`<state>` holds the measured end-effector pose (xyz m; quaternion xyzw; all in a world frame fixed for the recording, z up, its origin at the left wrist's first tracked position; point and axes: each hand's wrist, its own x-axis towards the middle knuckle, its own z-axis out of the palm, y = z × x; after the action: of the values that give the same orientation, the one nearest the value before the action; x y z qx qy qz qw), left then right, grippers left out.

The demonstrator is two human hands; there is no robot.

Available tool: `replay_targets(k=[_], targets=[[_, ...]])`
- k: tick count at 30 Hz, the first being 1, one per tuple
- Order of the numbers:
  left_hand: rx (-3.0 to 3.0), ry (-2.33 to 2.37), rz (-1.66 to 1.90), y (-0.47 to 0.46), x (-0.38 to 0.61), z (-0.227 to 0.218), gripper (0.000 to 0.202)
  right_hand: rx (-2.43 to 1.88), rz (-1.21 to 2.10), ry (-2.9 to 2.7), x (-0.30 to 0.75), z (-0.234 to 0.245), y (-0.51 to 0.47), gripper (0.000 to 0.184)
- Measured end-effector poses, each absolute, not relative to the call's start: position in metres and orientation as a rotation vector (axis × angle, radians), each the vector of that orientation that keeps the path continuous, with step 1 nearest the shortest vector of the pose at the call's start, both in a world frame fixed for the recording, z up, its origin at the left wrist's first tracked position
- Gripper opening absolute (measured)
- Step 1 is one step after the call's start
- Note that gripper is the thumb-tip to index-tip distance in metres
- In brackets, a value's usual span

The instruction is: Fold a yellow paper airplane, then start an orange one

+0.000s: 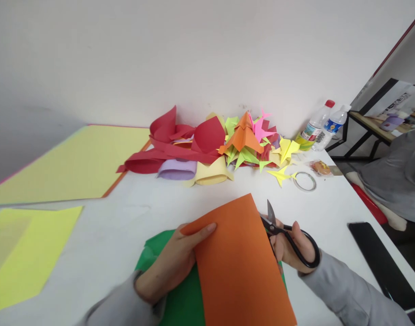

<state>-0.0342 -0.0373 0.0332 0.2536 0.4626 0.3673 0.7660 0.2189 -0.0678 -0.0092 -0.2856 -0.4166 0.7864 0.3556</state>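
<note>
My left hand (180, 253) grips a sheet of orange paper (238, 262) near its upper left corner, thumb on top. The sheet is held up off the table and tilted. In my right hand (294, 246) is a pair of black-handled scissors (278, 230), fingers through the loops and blades apart. The blades are at the right edge of the orange paper; one blade is partly hidden behind it. Beneath the orange sheet and my left hand lies green paper (183, 294), mostly covered.
Folded paper planes (243, 136) and curled red paper (160, 154) pile against the wall. Yellow sheets (71, 167) lie left. A tape roll (305, 181), a wrapped snack (320, 168), two bottles (312, 127) and a black flat object (384, 262) are right. A person (407, 167) sits beyond the table.
</note>
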Motion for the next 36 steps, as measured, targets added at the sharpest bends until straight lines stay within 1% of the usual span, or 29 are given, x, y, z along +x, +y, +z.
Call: replay_targets(k=[4,7,13,16,23,29,36], targets=[[0.549,1.019,0.791,-0.036,-0.035,0.035,0.028,-0.715,2.040,-1.106,0.218,-0.006,-0.067,0.101],[0.560,1.025,0.796,-0.036,-0.036,0.035,0.028,-0.778,2.031,-1.121,0.219,-0.005,-0.068,0.101],[0.618,0.997,0.732,-0.040,-0.033,0.034,0.029,-0.718,2.075,-1.091,0.218,-0.006,-0.067,0.096],[0.632,0.988,0.724,-0.042,-0.031,0.034,0.028,-0.719,2.046,-1.091,0.218,-0.007,-0.068,0.094],[0.626,0.997,0.727,-0.041,-0.031,0.034,0.028,-0.840,1.995,-1.130,0.219,-0.012,-0.069,0.097],[0.606,0.993,0.736,-0.040,-0.033,0.033,0.027,-0.756,2.027,-1.143,0.220,-0.004,-0.067,0.106],[0.613,0.991,0.732,-0.039,-0.033,0.034,0.028,-0.688,2.054,-1.081,0.220,-0.003,-0.066,0.105]])
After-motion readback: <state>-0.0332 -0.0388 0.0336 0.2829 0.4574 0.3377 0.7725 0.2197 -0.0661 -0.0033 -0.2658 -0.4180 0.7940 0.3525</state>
